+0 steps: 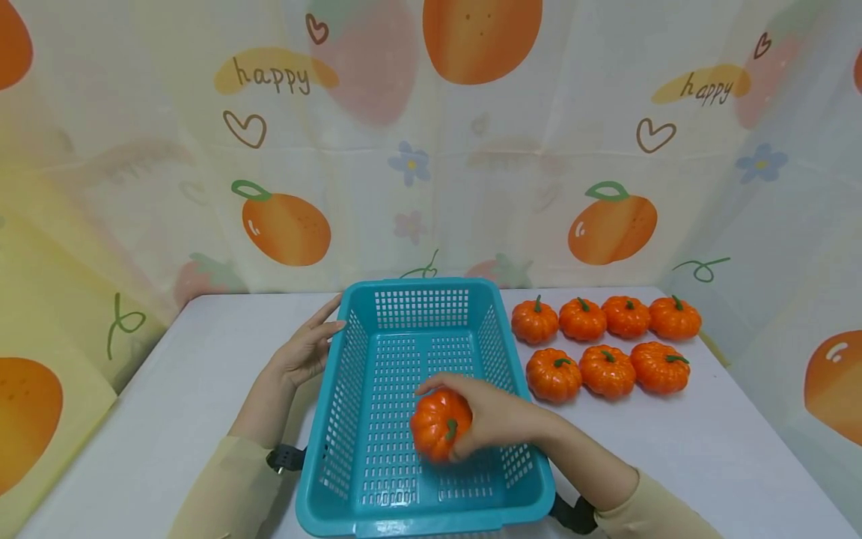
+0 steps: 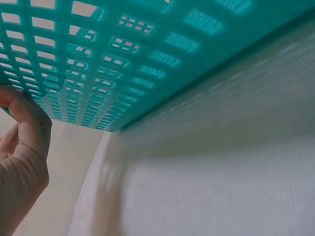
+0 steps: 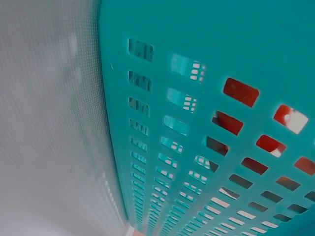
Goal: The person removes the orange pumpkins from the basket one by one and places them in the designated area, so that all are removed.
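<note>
A turquoise plastic basket (image 1: 431, 525) with slotted walls stands on the white table in the head view. My right hand (image 1: 500, 418) reaches over its right wall and grips a small orange pumpkin (image 1: 434, 428) with a green stem inside the basket, near the front. Whether this pumpkin touches the basket floor I cannot tell. My left hand (image 1: 306, 358) holds the basket's left rim near the back; in the left wrist view its fingers bend at the rim. Through the slots in the right wrist view, orange-red patches of the pumpkin (image 3: 241, 92) show.
Right of the basket, several more orange pumpkins (image 1: 608, 372) lie in two rows on the white table (image 1: 734, 457). Behind the table hangs a pale cloth (image 1: 485, 180) printed with fruit. A black strap (image 1: 288, 457) sits on the left wrist.
</note>
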Demonstrator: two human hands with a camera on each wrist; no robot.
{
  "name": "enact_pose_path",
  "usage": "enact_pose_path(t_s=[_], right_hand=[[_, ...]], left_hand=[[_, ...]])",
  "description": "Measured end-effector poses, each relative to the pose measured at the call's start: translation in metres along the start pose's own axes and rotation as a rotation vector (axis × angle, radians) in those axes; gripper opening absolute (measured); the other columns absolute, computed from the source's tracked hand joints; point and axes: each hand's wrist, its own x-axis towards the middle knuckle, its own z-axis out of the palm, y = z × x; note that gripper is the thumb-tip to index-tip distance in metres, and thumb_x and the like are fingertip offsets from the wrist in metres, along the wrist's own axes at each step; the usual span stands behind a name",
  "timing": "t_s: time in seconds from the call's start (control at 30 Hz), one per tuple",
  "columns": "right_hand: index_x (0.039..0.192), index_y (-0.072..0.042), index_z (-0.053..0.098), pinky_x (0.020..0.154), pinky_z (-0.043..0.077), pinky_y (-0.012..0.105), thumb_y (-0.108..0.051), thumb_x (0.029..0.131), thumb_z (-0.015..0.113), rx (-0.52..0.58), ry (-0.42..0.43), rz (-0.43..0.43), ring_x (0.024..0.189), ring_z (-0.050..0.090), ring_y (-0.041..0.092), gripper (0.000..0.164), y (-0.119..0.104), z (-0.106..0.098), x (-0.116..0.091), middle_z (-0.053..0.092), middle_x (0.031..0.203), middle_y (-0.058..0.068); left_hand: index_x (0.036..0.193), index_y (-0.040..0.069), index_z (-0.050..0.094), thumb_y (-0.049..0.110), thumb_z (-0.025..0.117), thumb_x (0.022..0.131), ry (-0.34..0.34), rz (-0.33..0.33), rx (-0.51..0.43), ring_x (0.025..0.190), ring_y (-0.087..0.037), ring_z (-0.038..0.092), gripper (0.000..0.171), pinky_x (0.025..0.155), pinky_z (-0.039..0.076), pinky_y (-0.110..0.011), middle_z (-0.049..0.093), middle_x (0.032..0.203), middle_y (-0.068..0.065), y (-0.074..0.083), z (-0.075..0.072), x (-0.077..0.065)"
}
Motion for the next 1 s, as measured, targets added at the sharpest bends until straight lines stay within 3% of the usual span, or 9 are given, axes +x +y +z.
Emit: enact_pose_path(t_s=[0.2, 0.4, 0.77, 1.0], right_hand=[[0.135, -0.026, 0.049, 0.087, 0.061, 0.036, -0.014, 0.071, 0.083, 0.087, 0.13, -0.047, 0.111, 0.057, 0.024, 0.073, 0.002, -0.001, 0.0, 0.055, 0.131, 0.006], [0.137, -0.03, 0.05, 0.092, 0.06, 0.042, -0.016, 0.073, 0.084, 0.152, 0.222, -0.058, 0.117, 0.054, 0.028, 0.074, 0.001, -0.004, -0.003, 0.053, 0.135, 0.005], [0.141, -0.029, 0.046, 0.093, 0.058, 0.04, -0.02, 0.075, 0.084, 0.143, 0.33, -0.141, 0.124, 0.049, 0.03, 0.077, -0.007, -0.009, -0.011, 0.049, 0.14, 0.001], [0.143, -0.022, 0.042, 0.101, 0.054, 0.05, -0.016, 0.075, 0.083, 0.105, 0.44, -0.256, 0.13, 0.049, 0.03, 0.08, -0.011, -0.017, -0.02, 0.048, 0.143, 0.002]], left_hand=[[0.159, 0.028, 0.014, 0.011, 0.046, 0.104, -0.01, 0.004, -0.004, 0.082, -0.01, 0.071, 0.066, 0.07, 0.063, -0.026, 0.065, 0.112, -0.001, -0.001, -0.001, 0.001], [0.159, 0.029, 0.016, 0.013, 0.048, 0.104, -0.004, 0.007, 0.012, 0.084, -0.01, 0.071, 0.065, 0.071, 0.063, -0.027, 0.065, 0.113, 0.0, -0.002, -0.002, 0.002], [0.159, 0.031, 0.017, 0.015, 0.048, 0.104, 0.0, 0.013, 0.025, 0.086, -0.01, 0.072, 0.065, 0.073, 0.062, -0.027, 0.064, 0.116, 0.002, -0.004, -0.004, 0.002], [0.159, 0.031, 0.017, 0.015, 0.049, 0.104, -0.004, 0.009, 0.008, 0.085, -0.01, 0.072, 0.066, 0.073, 0.062, -0.026, 0.065, 0.116, 0.002, -0.003, -0.003, 0.001]])
